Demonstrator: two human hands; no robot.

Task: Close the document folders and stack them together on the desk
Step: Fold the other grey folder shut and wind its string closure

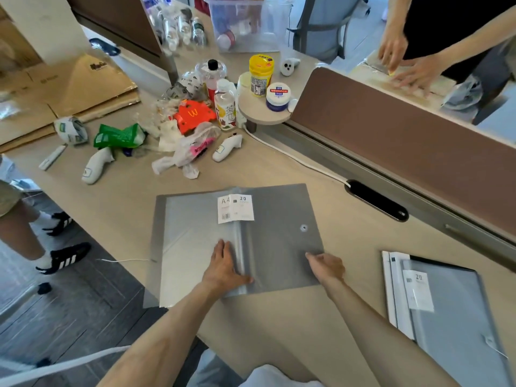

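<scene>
A grey document folder lies open and flat on the beige desk in front of me, with clear sleeves on its left half and a white label near the spine. My left hand presses flat on the sleeves beside the spine, fingers spread. My right hand grips the lower right corner of the folder's right cover. A stack of shut folders, grey on top with white ones beneath, lies at the right near the desk's front edge.
A litter of bottles, plastic bags and white handheld devices fills the back of the desk. A brown partition with a cable slot runs along the right. Another person's hands work beyond it. Someone's legs stand at the left.
</scene>
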